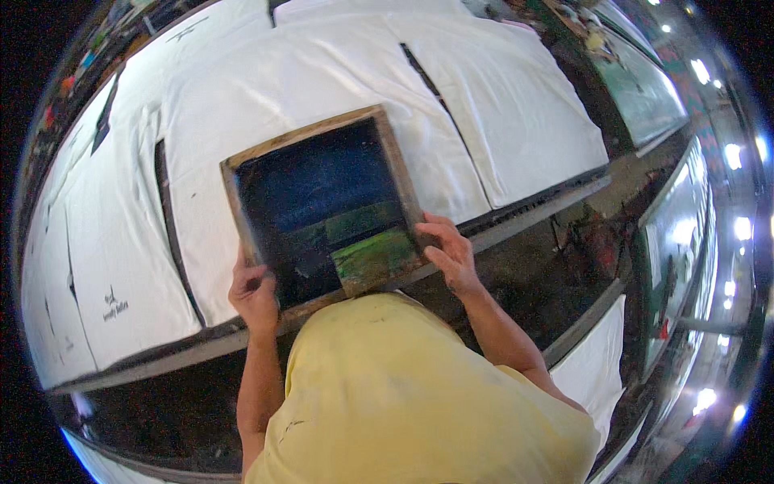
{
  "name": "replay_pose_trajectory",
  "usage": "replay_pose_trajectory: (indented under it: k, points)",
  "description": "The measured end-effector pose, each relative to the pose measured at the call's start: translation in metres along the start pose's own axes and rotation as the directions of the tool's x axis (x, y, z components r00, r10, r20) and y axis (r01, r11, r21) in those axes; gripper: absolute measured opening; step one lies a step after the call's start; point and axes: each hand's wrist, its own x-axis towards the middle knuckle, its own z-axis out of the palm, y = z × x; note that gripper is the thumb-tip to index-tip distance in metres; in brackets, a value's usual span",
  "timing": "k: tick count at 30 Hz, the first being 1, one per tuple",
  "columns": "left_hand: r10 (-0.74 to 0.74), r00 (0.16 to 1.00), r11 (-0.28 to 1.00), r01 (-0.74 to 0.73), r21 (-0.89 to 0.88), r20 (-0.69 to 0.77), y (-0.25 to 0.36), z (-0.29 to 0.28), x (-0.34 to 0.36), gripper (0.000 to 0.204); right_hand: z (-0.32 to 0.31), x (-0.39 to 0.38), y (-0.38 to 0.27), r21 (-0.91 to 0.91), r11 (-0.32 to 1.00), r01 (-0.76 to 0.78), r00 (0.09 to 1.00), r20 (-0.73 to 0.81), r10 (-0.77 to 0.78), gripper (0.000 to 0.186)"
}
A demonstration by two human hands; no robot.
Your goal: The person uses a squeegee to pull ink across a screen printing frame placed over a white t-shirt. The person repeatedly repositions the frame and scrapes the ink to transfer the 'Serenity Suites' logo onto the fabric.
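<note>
Left hand point(255, 294) and right hand point(448, 254), fingers closed on near corners of square wooden-framed dark mesh screen point(322, 202), laid flat on white fabric panels point(500, 105) covering long counter point(532, 211). Yellow shirt point(411, 395) hiding frame's near edge.

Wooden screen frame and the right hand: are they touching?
Touching. The head view shows the right hand with fingers laid over the near right corner of the wooden screen frame, no gap visible.
</note>
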Motion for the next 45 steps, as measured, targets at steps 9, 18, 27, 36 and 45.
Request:
replay_pose_trajectory:
  k: [9,18,27,36,45]
  points:
    - [0.009,1.0,0.997,-0.01,0.082,0.014,0.002,0.002,0.003,0.02,0.004,-0.004,0.002,-0.006,1.0,-0.011,0.999,-0.044,0.011,0.054]
    - [0.011,1.0,0.971,-0.017,0.237,0.028,0.011,0.006,0.005,0.015,0.007,-0.001,0.007,-0.114,0.991,0.067,0.993,-0.088,-0.078,0.047]
    - [0.026,0.997,0.976,-0.041,0.212,0.072,0.006,0.004,0.005,0.035,0.04,0.005,-0.056,-0.676,0.58,0.454,0.891,0.331,-0.312,0.039]
    - [0.138,0.928,0.673,-0.344,0.654,0.346,0.041,-0.02,0.11,0.079,0.05,0.001,-0.062,-0.642,0.527,0.557,0.81,0.561,-0.171,0.038]
    - [-0.407,0.634,0.14,-0.668,0.731,0.657,0.094,0.031,0.232,0.127,0.046,0.015,-0.048,-0.62,0.471,0.627,0.764,0.607,-0.218,0.038]
